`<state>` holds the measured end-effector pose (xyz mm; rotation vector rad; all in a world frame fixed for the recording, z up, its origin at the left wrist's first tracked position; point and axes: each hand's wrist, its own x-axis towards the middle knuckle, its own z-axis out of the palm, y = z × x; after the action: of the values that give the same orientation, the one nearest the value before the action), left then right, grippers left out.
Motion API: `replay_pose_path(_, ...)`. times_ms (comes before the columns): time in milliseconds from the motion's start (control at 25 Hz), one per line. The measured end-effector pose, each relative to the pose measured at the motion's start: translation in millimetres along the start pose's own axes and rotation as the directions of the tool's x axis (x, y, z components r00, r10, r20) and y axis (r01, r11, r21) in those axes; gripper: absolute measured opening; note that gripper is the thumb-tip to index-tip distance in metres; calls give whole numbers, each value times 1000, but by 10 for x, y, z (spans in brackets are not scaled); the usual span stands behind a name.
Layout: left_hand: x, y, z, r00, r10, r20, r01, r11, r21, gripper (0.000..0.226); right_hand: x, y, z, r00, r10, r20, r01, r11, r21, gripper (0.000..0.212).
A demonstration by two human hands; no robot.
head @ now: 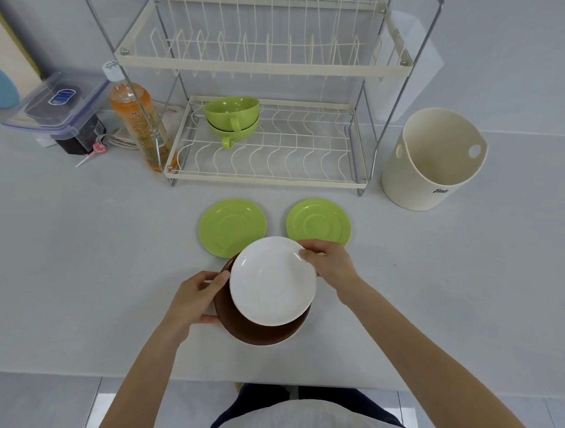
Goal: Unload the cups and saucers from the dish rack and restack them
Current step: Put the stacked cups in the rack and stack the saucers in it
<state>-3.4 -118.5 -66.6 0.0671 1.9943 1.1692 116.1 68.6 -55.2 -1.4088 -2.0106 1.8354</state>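
Now right hand (326,262) pinches glossy round white saucer (272,280); left hand (198,296) grips brown saucer (258,330).

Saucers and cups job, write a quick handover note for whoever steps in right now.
Left hand grips the brown saucer by its left edge.
Right hand pinches the white saucer's far rim, above the brown one.
Two green saucers lie apart on the counter.
Two green cups, nested, sit on the dish rack's lower shelf.
Left: unload the cups, finish stacking.
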Motion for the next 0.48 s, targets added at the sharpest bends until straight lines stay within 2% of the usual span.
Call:
replay_pose_path(160,-9,25,1,1000,1,16,-1,1000,10,27,-30,20,88,993,-112,25,115,971,-210,28)
replay_pose_path(320,-3,14,-7,999,8,31,-9,1000,14,24,36,68,23,994,-101,51,109,976,-188,24)
replay_pose_path(400,0,17,-9,1000,9,29,-9,1000,16,24,149,77,-145,994,-91,-63,84,991,-103,20)
replay_pose_path(480,3,27,-3,1000,7,29,-8,1000,14,23,279,103,-357,974,-56,-218,39,996,-79,25)
